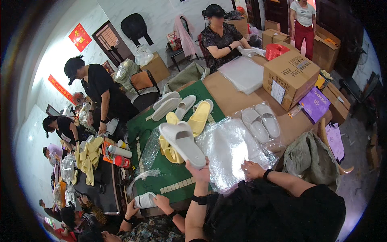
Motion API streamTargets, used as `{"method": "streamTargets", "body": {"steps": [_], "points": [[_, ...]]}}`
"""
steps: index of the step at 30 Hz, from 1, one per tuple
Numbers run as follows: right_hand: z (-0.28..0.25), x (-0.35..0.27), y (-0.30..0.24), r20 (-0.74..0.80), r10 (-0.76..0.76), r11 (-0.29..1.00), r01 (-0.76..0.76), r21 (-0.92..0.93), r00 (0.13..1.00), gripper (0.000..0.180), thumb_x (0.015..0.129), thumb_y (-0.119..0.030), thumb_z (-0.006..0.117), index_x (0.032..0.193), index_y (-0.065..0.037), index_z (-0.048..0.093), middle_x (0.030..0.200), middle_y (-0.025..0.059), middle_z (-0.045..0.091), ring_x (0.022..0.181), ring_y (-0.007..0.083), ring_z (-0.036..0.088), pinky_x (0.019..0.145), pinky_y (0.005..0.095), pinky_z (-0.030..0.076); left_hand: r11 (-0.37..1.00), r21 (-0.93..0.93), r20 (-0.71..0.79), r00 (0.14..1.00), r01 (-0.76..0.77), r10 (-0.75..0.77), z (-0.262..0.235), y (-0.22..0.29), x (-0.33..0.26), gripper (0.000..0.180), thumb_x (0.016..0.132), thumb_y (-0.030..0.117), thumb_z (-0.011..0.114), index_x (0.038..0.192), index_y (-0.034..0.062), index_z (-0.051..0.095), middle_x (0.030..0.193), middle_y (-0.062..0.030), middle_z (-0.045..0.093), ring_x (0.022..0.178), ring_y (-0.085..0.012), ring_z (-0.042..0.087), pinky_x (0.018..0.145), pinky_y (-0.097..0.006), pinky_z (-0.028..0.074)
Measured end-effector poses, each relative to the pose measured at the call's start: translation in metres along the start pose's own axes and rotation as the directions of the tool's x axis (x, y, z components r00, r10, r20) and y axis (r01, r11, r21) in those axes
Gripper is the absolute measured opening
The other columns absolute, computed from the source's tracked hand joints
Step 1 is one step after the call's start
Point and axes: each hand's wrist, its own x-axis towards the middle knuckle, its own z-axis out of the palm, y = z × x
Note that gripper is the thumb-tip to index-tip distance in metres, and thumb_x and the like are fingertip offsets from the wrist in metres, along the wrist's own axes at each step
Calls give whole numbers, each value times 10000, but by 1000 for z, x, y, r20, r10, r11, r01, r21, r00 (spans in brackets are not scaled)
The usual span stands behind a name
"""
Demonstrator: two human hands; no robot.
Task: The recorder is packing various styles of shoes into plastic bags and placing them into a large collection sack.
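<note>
My left hand (198, 172) grips a grey slide sandal (183, 142) by its heel end, holding it tilted above the table. My right hand (253, 170) rests with its fingers laid on a stack of clear plastic bags (223, 151). Beyond the bags a pair of grey slides (262, 123) lies in clear plastic. Behind the held sandal are yellow slides (200, 117), partly covered by it, and more grey slides (166, 105). Left of my left arm, a co-worker's hands hold another grey slide (145, 200).
The green-topped table (161, 187) adjoins a brown surface carrying a cardboard box (291, 78) and flat plastic sheets (242, 74). A woven sack (308, 159) stands at the right. Several people work around; a dark table (107, 189) at left holds yellow slides and bottles.
</note>
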Motion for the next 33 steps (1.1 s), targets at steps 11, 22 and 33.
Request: {"method": "streamTargets", "body": {"steps": [11,22,33], "points": [[-47,33,-21,153,269,690,-301,658,951,549,858,-491,397,1244,-102,424,1283,119,408,1153,265,407,859,431,404,967,254,288,956,-28,-48,12,-62,-30,663,790,560,370,1100,-22,450,927,-110,535,759,-243,544,637,-350,420],[-175,46,-91,-178,167,60,170,984,970,512,835,-146,561,1259,-53,290,1099,115,516,945,142,531,768,252,456,707,681,370,923,-191,-107,-54,-78,-15,585,889,276,349,1336,-27,124,1218,-186,401,1142,-246,417,941,-358,350],[-182,-1,-81,17,-177,-845,-160,511,984,471,876,-258,474,1218,34,333,937,147,497,583,126,492,489,192,473,492,870,104,987,-30,-124,-83,-114,38,1009,699,207,734,1343,21,-20,1201,-274,389,1095,-298,423,902,-376,363]]}}
